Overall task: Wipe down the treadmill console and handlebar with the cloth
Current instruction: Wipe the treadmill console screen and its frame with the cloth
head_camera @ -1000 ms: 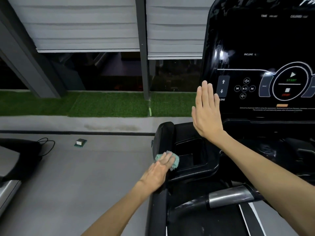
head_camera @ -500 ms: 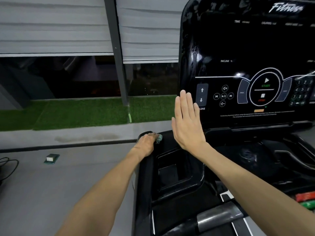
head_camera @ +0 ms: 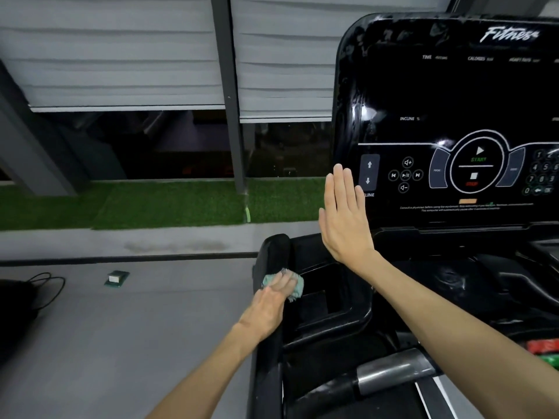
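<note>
The black glossy treadmill console point(head_camera: 447, 110) fills the upper right, with its button panel lit in white. Below it a black tray with a rectangular pocket point(head_camera: 323, 294) runs toward me. My left hand point(head_camera: 269, 306) presses a small teal cloth point(head_camera: 295, 282) flat onto the tray's left rim, fingers covering most of the cloth. My right hand point(head_camera: 344, 219) is raised, flat and open, fingers together, in front of the console's lower left corner; I cannot tell whether it touches. A silver-and-black handlebar point(head_camera: 390, 373) crosses the bottom centre.
Grey floor lies to the left, with a small white-and-green block point(head_camera: 116, 278) and a black cable point(head_camera: 45, 290) beside a dark object. A strip of artificial grass point(head_camera: 151, 204) runs under the window. Red and green items point(head_camera: 544, 350) show at the right edge.
My left hand has slid the cloth back toward me along the tray's left rim from its far corner. The right hand has stayed raised and flat.
</note>
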Demonstrator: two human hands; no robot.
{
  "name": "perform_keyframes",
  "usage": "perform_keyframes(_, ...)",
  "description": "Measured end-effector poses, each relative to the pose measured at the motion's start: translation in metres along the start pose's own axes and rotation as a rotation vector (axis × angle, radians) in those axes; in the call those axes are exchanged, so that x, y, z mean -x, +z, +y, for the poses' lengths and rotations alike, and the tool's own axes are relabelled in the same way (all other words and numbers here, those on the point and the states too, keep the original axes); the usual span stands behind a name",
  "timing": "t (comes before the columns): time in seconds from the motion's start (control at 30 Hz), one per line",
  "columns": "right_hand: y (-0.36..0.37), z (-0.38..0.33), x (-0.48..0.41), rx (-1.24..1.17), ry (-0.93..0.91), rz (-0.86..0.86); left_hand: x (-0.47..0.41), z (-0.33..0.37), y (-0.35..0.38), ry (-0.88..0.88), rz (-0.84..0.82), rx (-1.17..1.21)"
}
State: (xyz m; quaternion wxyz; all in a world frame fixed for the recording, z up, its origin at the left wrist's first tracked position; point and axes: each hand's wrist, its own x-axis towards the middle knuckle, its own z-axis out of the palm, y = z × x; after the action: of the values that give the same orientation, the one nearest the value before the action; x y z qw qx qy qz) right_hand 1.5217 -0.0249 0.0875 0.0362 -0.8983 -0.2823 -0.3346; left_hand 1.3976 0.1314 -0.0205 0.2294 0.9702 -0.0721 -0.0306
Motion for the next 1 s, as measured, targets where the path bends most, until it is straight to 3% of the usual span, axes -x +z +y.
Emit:
perform_keyframes(0.23, -0.003, -0.001, 0.0, -0.03, 0.014, -0.04, 0.076, 0.022, 0.008, -0.027, -0.044, 0.045)
perform_keyframes(0.4, -0.007, -0.001, 0.0, 0.001, 0.022, -0.082, 0.08, 0.034, -0.01, -0.055, -0.08, 0.105)
perform_keyframes(0.5, -0.011, -0.001, -0.001, 0.024, 0.023, -0.107, 0.073, 0.035, -0.022, -0.16, -0.15, 0.181)
perform_keyframes(0.6, -0.017, -0.002, -0.002, 0.013, 0.033, -0.149, 0.062, 0.037, -0.034, -0.313, -0.085, 0.389)
perform_keyframes(0.73, -0.032, -0.007, -0.002, -0.074, 0.025, -0.176, 0.05, 0.053, -0.052, -0.413, 0.035, 0.837)
perform_keyframes(0.87, -0.061, -0.015, 0.005, -0.406, -0.13, -0.209, 0.039, 0.068, -0.071, -0.428, 0.119, 1.124)
perform_keyframes(1.0, -0.094, -0.022, 0.015, -0.847, 0.106, -0.39, 0.029, 0.075, -0.086, -0.373, 0.216, 1.372)
